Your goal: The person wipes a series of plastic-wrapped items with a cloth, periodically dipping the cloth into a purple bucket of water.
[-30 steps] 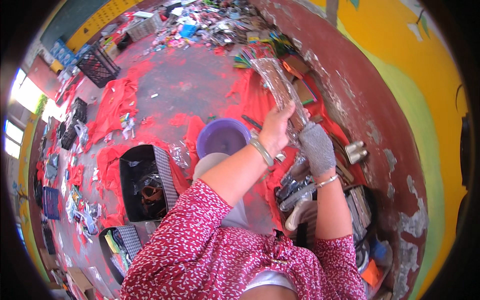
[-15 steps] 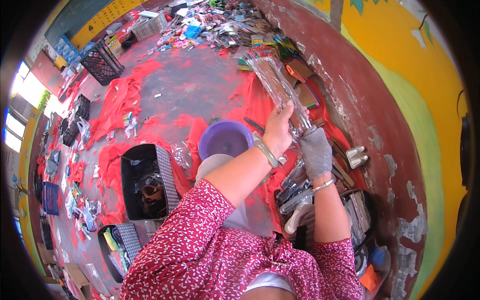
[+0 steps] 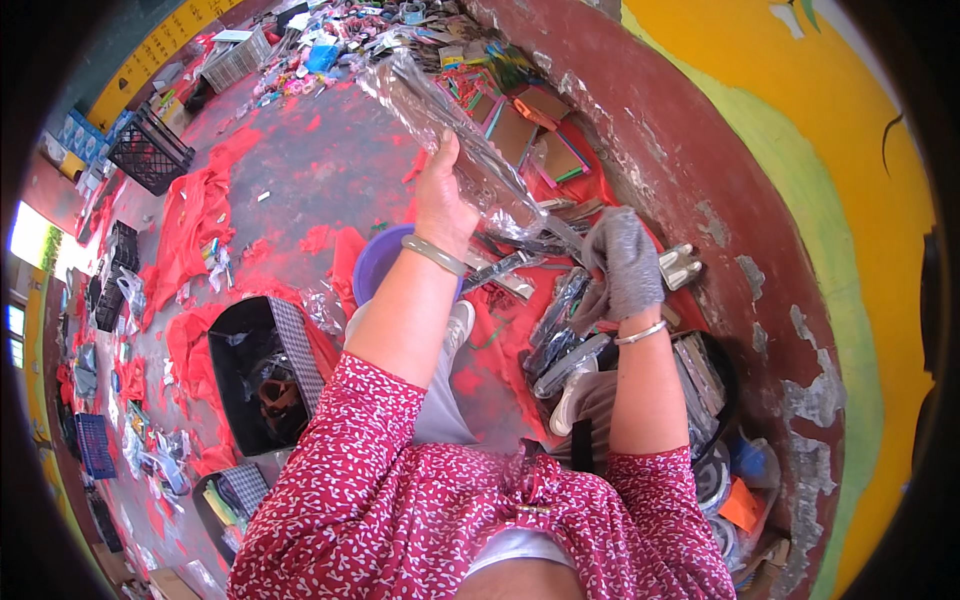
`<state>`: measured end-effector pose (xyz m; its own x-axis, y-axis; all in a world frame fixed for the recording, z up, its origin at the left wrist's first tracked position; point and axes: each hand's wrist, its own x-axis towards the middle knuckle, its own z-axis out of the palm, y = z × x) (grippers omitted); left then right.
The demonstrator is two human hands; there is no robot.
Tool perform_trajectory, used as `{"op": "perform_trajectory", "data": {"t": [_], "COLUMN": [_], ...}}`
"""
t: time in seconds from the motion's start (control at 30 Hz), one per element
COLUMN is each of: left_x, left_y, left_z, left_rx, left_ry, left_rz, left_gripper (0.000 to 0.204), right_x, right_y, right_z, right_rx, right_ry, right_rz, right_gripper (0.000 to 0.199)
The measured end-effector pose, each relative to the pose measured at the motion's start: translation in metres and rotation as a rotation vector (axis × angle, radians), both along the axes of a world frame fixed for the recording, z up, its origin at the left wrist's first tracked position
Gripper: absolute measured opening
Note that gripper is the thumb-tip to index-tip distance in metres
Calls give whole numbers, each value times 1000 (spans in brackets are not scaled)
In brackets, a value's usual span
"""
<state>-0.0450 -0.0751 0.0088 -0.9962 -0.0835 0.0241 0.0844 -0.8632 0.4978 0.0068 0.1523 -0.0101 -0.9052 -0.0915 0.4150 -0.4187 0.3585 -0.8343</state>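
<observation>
A long clear plastic sleeve [image 3: 483, 180] stretches slantwise across the space before me, shiny and creased. My left hand [image 3: 445, 205], bare with a bangle at the wrist, grips it along its near side, thumb up and fingers mostly hidden behind the sleeve. Whether anything is inside the plastic I cannot tell. At the sleeve's lower right end, my right hand [image 3: 625, 265], in a grey knit glove, is closed on the narrowed plastic. Below lie dark plastic-wrapped packets [image 3: 560, 310] on red cloth. A purple basin [image 3: 372, 265] is partly hidden behind my left forearm.
A black bin with a checked side [image 3: 240, 375] stands at left. Flat brown boards [image 3: 515, 130] lie ahead by the peeling red wall [image 3: 680, 170]. A black crate [image 3: 150, 150] and a heap of mixed goods [image 3: 370, 40] are farther off. A white multi-part object [image 3: 680, 267] sits near my glove.
My left hand has moved left and up, away from the gloved right hand, and the sleeve now slants more between them. The view has shifted to the right.
</observation>
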Motion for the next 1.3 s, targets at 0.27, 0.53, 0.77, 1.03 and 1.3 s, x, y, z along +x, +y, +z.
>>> {"op": "perform_trajectory", "data": {"t": [0.27, 0.53, 0.77, 1.03, 1.3], "left_x": [24, 38, 38, 39, 26], "left_y": [44, 62, 71, 74, 55], "left_z": [-6, -4, -10, -10, -15], "left_rx": [-16, 15, -193, -105, -6], "left_ry": [75, 46, 73, 64, 28], "left_rz": [-270, -408, -317, -350, -289], "left_gripper": [22, 28, 28, 28, 26], "right_x": [-14, 8, 8, 8, -24], "right_y": [-24, -30, -36, -22, 17], "right_z": [29, 29, 23, 9, -18], "right_rx": [843, 1074, 1167, 820, 293], "right_ry": [355, 349, 137, 295, -120], "right_rz": [-245, -313, -542, -495, -285], "right_gripper": [14, 7, 14, 14, 18]}}
